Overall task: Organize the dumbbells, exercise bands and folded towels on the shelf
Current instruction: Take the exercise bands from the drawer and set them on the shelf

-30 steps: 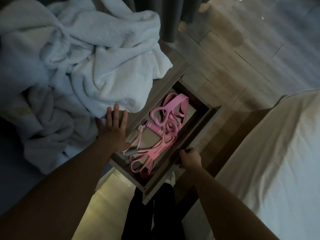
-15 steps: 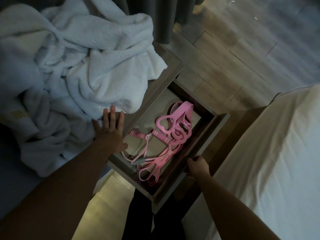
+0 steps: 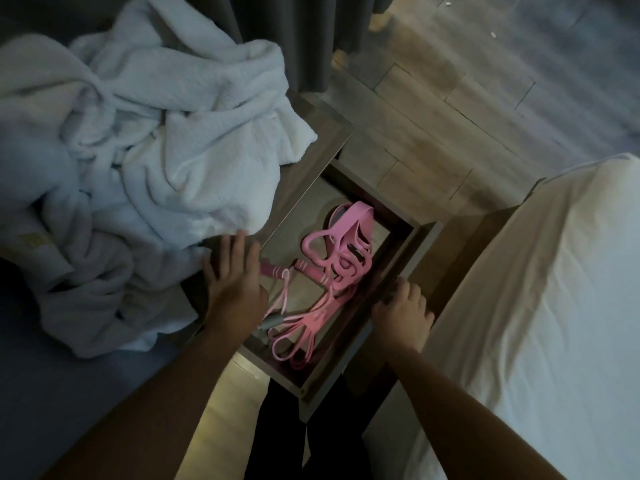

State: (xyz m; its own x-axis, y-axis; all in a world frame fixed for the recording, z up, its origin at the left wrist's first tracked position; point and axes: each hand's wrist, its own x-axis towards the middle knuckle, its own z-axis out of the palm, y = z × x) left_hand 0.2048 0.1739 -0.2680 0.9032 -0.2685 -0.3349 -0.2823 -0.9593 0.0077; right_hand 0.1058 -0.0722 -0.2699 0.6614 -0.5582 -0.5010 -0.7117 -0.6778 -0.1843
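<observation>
While the right hand (image 3: 403,311) curls its fingers over the front wall of the open drawer (image 3: 325,372), close to the white bed (image 3: 536,306) on the right, the left hand (image 3: 235,282) lies flat on the table (image 3: 311,157) edge. Its fingers are straight and a little apart, with the tips at the towels. Pink exercise bands (image 3: 341,258) lie tangled inside the drawer, between the two hands. One band has tiny writing, too small to read. White towels (image 3: 156,150) sit in a messy heap on the table, to the left and farther back. A yellow tag (image 3: 33,239) on them cannot be read. A grey curtain (image 3: 294,36) hangs at the far side.
</observation>
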